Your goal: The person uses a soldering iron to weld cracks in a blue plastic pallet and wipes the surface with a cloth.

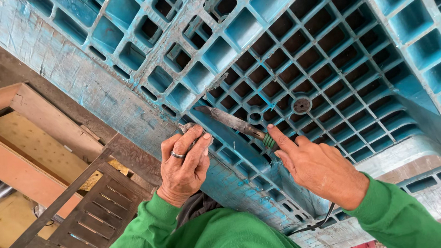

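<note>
Wood is filling the lower left of the frame, where a slatted wooden frame [76,212] is lying beside the work. Moving right, the person in green sleeves is pressing the left hand [183,165], which is wearing a ring, against the edge of the blue plastic pallet [122,48], its fingers curled around a small grey piece [185,126] that I cannot identify. Further right, the right hand [319,170] is gripping a long dark tool [230,120] by its green-wrapped handle, and a dark cord is trailing below the wrist. The tip is resting on a rib near the centre. The blue grid looks scuffed and worn; I would judge the job midway, with the tool at the rib.
</note>
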